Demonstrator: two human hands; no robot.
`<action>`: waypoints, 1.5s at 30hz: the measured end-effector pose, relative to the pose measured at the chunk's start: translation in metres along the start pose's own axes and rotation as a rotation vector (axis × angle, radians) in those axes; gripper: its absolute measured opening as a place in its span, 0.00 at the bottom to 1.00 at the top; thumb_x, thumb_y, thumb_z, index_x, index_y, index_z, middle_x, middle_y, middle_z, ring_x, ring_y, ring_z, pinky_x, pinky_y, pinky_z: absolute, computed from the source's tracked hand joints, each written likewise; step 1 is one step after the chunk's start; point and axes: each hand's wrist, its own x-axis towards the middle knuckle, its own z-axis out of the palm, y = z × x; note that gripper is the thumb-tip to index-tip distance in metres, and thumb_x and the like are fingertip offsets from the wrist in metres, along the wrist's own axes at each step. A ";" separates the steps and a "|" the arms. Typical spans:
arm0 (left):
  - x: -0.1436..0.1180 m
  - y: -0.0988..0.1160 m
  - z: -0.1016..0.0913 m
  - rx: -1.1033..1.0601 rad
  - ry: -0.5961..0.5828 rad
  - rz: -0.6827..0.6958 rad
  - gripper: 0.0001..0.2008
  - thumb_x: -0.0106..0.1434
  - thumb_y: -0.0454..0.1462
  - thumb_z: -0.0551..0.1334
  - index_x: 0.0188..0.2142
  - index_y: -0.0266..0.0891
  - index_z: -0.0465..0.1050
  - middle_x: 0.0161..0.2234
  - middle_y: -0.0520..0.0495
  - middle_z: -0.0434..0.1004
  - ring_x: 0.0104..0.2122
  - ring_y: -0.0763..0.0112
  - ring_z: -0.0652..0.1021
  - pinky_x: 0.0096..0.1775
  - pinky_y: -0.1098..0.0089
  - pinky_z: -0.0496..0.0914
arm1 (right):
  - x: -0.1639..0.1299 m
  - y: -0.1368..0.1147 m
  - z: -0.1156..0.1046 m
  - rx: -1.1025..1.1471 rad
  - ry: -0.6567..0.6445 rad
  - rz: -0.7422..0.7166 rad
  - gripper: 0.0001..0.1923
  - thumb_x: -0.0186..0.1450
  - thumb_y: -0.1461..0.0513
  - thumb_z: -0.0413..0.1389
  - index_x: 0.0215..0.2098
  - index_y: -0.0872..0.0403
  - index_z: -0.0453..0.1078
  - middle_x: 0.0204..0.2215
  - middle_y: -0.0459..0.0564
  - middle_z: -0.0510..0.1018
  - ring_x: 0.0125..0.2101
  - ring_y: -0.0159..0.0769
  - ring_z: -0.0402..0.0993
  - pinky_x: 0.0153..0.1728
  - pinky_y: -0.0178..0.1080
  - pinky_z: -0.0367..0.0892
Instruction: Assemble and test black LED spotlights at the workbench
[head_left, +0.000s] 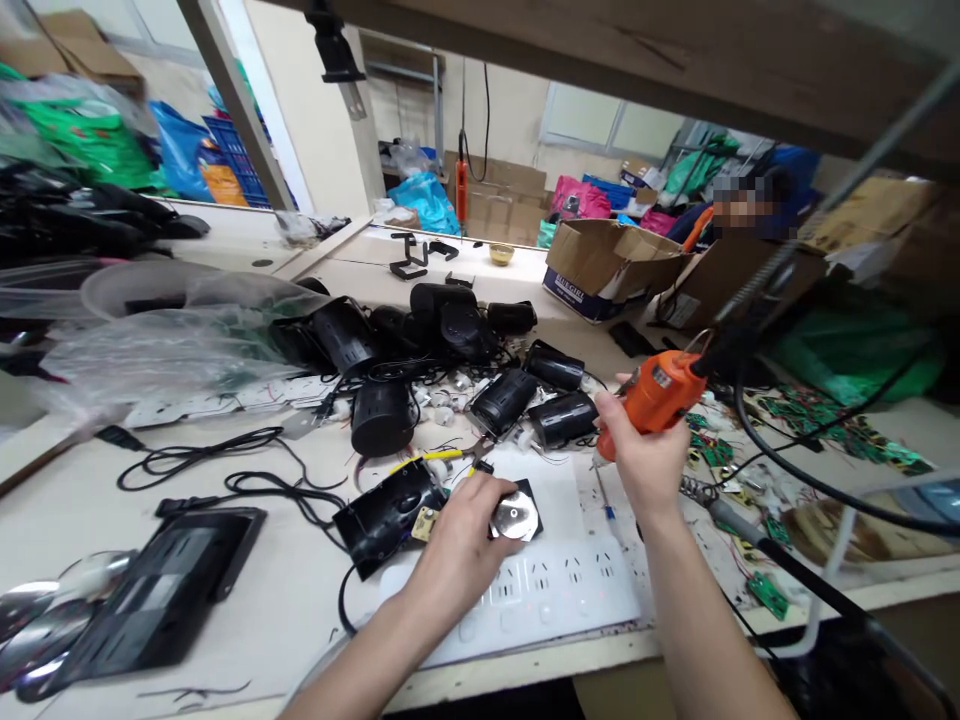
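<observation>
My right hand is wrapped round an orange electric screwdriver that hangs from a spring and cable, its bit pointing down over the bench. With bent fingers, my left hand grips a small part with a round silver disc on a dark square base. Beside that hand lies an open black plastic housing with a small yellowish board at its edge. A white power strip lies just below the disc. Under the right hand is a thin screwdriver with a blue part.
Several black cylindrical housings lie across the middle of the bench. Green circuit boards and wires spread at right. Black cable coils at left, near a black panel. A cardboard box and another person are behind.
</observation>
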 end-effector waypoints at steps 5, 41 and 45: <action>0.001 -0.002 0.001 0.004 0.003 -0.005 0.21 0.50 0.27 0.70 0.44 0.40 0.71 0.41 0.45 0.74 0.44 0.58 0.75 0.45 0.59 0.70 | 0.008 0.029 -0.033 -0.342 0.007 -0.009 0.26 0.55 0.45 0.62 0.41 0.55 0.69 0.33 0.52 0.76 0.33 0.42 0.73 0.39 0.46 0.70; -0.010 -0.002 -0.020 -0.014 0.006 0.138 0.30 0.55 0.22 0.52 0.57 0.36 0.65 0.53 0.39 0.74 0.54 0.62 0.74 0.56 0.58 0.70 | -0.117 0.040 -0.015 -0.616 -0.567 -0.753 0.10 0.68 0.71 0.49 0.39 0.54 0.70 0.32 0.52 0.75 0.33 0.38 0.74 0.33 0.38 0.71; -0.028 -0.014 -0.071 0.130 0.151 0.205 0.19 0.63 0.28 0.52 0.52 0.42 0.68 0.50 0.45 0.76 0.51 0.65 0.76 0.53 0.63 0.72 | -0.108 0.039 -0.016 -0.584 -0.579 -0.757 0.07 0.68 0.70 0.51 0.39 0.55 0.69 0.32 0.52 0.75 0.32 0.37 0.74 0.35 0.39 0.73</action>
